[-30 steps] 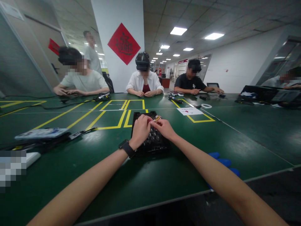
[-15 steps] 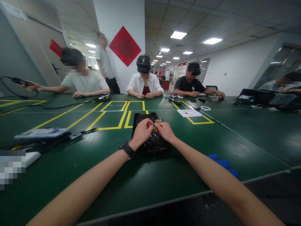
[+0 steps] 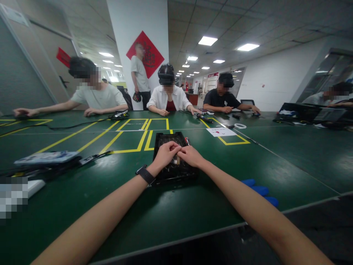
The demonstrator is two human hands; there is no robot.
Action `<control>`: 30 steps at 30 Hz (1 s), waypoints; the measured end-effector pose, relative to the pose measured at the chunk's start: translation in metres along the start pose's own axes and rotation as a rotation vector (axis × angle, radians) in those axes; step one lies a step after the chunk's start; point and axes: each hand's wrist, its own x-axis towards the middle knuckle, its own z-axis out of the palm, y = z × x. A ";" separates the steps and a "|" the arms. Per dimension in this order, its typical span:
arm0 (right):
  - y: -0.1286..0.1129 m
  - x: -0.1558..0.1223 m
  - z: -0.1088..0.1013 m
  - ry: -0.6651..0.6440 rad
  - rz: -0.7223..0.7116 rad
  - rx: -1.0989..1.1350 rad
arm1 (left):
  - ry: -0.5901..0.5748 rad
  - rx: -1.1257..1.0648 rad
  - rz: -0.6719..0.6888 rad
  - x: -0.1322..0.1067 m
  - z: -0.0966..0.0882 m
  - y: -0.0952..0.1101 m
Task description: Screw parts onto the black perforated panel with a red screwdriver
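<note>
A black open box (image 3: 165, 173), with dark parts inside it, lies on the green table before me. Over its middle, my left hand (image 3: 167, 152) and my right hand (image 3: 190, 155) meet at their fingertips. Both are closed in a pinch, and the fingers cover whatever lies between them. Just below the right fingers shows a small brownish part with a pale end (image 3: 175, 161), too small to name. A red and black tip (image 3: 188, 141) sticks up behind my right hand. A dark watch (image 3: 145, 174) sits on my left wrist.
To the right, several blue rounded things (image 3: 260, 191) lie by my forearm. At left, a light-blue flat thing (image 3: 45, 158) rests on dark cables. A printed white sheet (image 3: 221, 132) and a white ring (image 3: 239, 126) are farther off. Several people sit across the green table (image 3: 124, 217).
My fingertips have drawn together, and the small part has tipped down below them. Across the table, one person's hand has lowered at left, and a standing person has moved right.
</note>
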 end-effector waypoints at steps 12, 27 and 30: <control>0.002 0.002 0.005 0.156 -0.040 0.414 | 0.173 -0.091 -0.120 0.003 -0.003 -0.004; 0.036 0.044 -0.029 0.326 0.520 0.971 | 0.254 0.358 -0.424 0.003 -0.047 -0.088; 0.060 0.054 -0.040 0.219 0.637 1.011 | 0.169 0.352 -0.447 0.002 -0.044 -0.099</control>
